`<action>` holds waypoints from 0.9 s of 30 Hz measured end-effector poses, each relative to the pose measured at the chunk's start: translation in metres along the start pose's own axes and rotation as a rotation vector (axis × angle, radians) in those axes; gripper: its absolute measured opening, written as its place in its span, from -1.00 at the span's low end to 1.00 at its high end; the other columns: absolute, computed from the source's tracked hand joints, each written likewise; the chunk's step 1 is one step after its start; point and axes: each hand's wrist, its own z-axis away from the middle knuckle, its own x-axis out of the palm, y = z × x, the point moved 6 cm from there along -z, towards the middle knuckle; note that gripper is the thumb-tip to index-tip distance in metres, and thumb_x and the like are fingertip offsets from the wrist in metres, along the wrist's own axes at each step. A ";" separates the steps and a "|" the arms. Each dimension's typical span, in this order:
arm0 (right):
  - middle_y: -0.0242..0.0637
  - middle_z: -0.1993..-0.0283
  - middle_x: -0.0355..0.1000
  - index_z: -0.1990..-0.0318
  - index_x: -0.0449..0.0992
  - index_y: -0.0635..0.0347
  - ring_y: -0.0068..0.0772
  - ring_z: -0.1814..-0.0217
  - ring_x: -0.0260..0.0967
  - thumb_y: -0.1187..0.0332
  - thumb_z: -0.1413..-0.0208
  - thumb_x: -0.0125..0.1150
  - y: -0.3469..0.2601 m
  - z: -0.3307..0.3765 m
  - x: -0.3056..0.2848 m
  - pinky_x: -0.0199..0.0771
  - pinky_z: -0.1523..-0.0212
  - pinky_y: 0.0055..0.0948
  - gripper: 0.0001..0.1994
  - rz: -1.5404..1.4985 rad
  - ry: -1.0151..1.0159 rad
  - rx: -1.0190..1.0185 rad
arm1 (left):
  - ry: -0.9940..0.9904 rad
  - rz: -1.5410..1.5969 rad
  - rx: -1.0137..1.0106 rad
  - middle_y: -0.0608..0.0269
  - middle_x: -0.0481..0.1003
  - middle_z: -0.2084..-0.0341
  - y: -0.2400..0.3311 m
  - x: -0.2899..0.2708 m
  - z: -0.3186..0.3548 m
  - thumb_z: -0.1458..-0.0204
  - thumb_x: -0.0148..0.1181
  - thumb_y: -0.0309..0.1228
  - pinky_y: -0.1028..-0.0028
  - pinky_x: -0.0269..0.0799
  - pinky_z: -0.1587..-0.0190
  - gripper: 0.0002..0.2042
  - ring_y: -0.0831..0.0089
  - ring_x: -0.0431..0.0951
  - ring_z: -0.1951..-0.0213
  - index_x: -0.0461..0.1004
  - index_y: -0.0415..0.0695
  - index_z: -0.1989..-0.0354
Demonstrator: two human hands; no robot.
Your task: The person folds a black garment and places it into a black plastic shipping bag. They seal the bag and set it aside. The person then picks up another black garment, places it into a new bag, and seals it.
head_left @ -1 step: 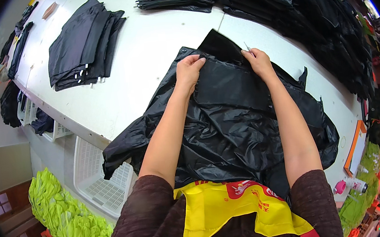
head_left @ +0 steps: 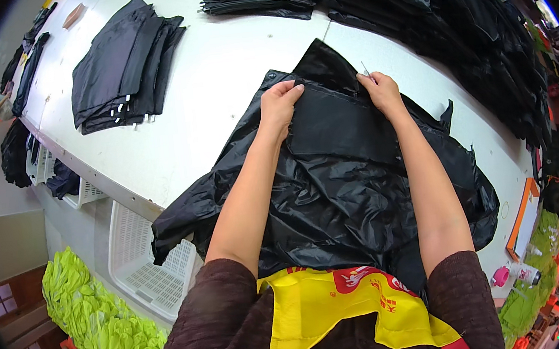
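A shiny black garment (head_left: 340,133) lies crumpled over the white table (head_left: 212,65) in front of me, its near part against my yellow apron. My left hand (head_left: 279,108) pinches the cloth at its far edge, thumb pressed to the fingers. To the right, my right hand (head_left: 382,92) closes on the same edge. A thin pointed metal tool (head_left: 365,68) sticks up from its fingers; the rest of it is hidden in the hand. Between and beyond the hands, a dark flap of the garment (head_left: 324,66) stands out in a point.
Stacked black cloth pieces (head_left: 126,68) lie at the far left. A bigger black pile (head_left: 429,33) fills the far right, beside folded black packs (head_left: 260,1). White basket (head_left: 148,258) and lime-green garments (head_left: 96,319) are at the lower left; a bottle (head_left: 524,272) stands right.
The pointed flap between my hands has risen slightly farther from me. Both hands keep their grip at almost the same place.
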 end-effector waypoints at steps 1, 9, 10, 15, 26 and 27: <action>-0.23 0.64 0.29 0.56 0.38 0.28 -0.38 0.56 0.17 0.08 -0.03 0.15 0.002 0.000 -0.001 0.21 0.45 -0.38 -0.61 -0.006 0.015 0.039 | -0.026 0.089 -0.025 0.33 0.51 0.47 0.004 0.006 0.007 0.01 0.21 -0.47 0.66 0.36 0.36 -0.86 0.66 0.46 0.43 0.50 -0.26 0.29; -0.23 0.41 0.46 0.18 0.49 0.27 -0.39 0.46 0.35 0.25 0.01 0.20 -0.050 0.029 -0.032 0.38 0.30 -0.49 -0.70 -0.151 0.393 -0.272 | -0.134 0.288 0.004 0.29 0.54 0.39 0.018 0.031 0.037 0.03 0.22 -0.54 0.65 0.43 0.29 -0.85 0.62 0.51 0.37 0.51 -0.26 0.26; -0.27 0.42 0.46 0.19 0.50 0.27 -0.48 0.46 0.34 0.28 0.01 0.21 -0.065 0.039 -0.033 0.37 0.31 -0.53 -0.72 -0.278 0.352 -0.256 | -0.141 0.277 0.019 0.29 0.54 0.39 0.019 0.034 0.038 0.03 0.22 -0.54 0.66 0.42 0.29 -0.85 0.62 0.51 0.37 0.51 -0.26 0.26; -0.50 0.54 0.37 0.28 0.52 0.29 -0.70 0.49 0.24 0.26 -0.01 0.26 -0.105 0.060 -0.011 0.26 0.40 -0.66 -0.75 -0.646 -0.117 -0.130 | -0.143 0.197 0.105 0.30 0.54 0.39 0.031 0.045 0.051 0.02 0.21 -0.55 0.68 0.40 0.27 -0.84 0.64 0.49 0.35 0.52 -0.28 0.24; 0.08 0.25 0.37 0.21 0.36 0.38 0.08 0.17 0.31 0.25 -0.14 -0.02 -0.142 0.098 -0.055 0.30 0.15 -0.18 -0.70 0.110 -0.075 -0.446 | -0.118 0.107 0.261 0.32 0.53 0.39 0.035 0.055 0.061 0.02 0.19 -0.57 0.69 0.36 0.28 -0.85 0.67 0.46 0.36 0.52 -0.30 0.25; 0.06 0.31 0.38 0.27 0.36 0.36 0.07 0.21 0.33 0.25 -0.14 -0.02 -0.141 0.100 -0.057 0.32 0.19 -0.17 -0.73 0.166 -0.043 -0.523 | -0.119 0.101 0.265 0.30 0.53 0.38 0.035 0.055 0.062 0.01 0.18 -0.57 0.69 0.38 0.26 -0.85 0.66 0.47 0.35 0.52 -0.29 0.24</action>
